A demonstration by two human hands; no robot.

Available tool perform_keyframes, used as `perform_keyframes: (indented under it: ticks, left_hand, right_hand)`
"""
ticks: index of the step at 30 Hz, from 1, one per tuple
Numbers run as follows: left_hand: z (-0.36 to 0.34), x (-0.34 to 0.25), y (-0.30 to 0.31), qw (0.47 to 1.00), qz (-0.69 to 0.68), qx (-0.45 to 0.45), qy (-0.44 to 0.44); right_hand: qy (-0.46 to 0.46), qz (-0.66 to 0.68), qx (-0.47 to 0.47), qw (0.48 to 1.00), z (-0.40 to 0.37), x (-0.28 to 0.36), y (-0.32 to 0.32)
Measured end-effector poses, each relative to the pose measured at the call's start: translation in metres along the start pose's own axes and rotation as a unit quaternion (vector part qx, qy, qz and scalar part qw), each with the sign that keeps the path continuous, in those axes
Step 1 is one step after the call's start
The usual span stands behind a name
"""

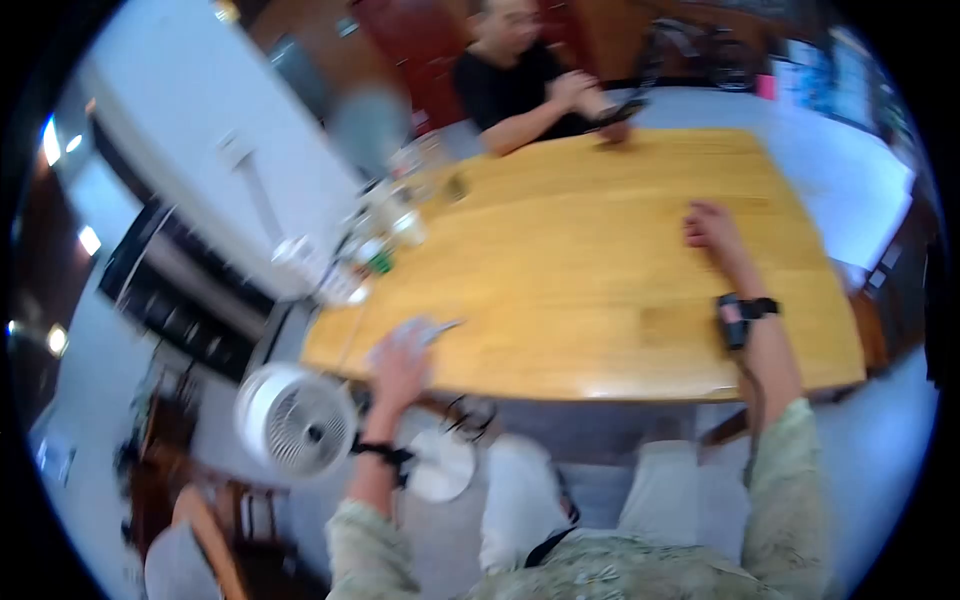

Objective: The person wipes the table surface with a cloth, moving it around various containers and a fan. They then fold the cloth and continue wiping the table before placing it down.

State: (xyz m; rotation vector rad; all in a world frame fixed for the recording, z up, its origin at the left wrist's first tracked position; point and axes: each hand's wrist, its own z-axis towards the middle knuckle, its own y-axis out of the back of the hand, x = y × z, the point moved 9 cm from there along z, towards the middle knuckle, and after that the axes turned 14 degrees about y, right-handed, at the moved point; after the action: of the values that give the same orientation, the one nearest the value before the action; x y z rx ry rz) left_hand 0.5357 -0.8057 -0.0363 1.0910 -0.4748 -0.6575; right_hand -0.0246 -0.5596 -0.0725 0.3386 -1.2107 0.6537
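My left hand [402, 362] is at the near left edge of the yellow wooden table [560, 260], closed on a pale, crumpled cloth-like item [428, 328]; blur hides its exact kind. A small grey tip sticks out of it to the right. My right hand [708, 228] hovers over or rests on the right part of the table, its fingers curled together with nothing visible in them. Both wrists carry black straps, and a dark device [732, 322] sits on the right one.
A white fan [298, 420] stands close to my left forearm. Bottles and jars [385, 225] crowd the table's left edge. Across the table a person in black [515, 75] holds a dark object [622, 112]. A wooden chair [205, 540] is at the lower left.
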Motion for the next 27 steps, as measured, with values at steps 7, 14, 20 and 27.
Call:
perform_keyframes:
  ticks: [7, 14, 20, 27]
  left_hand:
    - [0.033, 0.146, -0.063, 0.939, 0.098, 0.113, 0.308]
    - [0.003, 0.040, -0.019, 0.864, 0.324, -0.370, -0.107]
    - [0.024, -0.025, -0.042, 0.989, 0.146, -0.001, 0.034]
    - [0.015, -0.155, 0.002, 0.997, 0.064, -0.050, 0.003]
  right_hand:
    - [-0.029, 0.037, -0.026, 0.999, -0.003, 0.001, 0.004]
    - [-0.032, 0.045, -0.021, 0.998, -0.005, 0.013, 0.007]
    - [-0.033, 0.035, -0.011, 0.999, -0.009, 0.018, 0.008]
    - [-0.025, 0.054, 0.000, 0.998, -0.013, 0.020, 0.004]
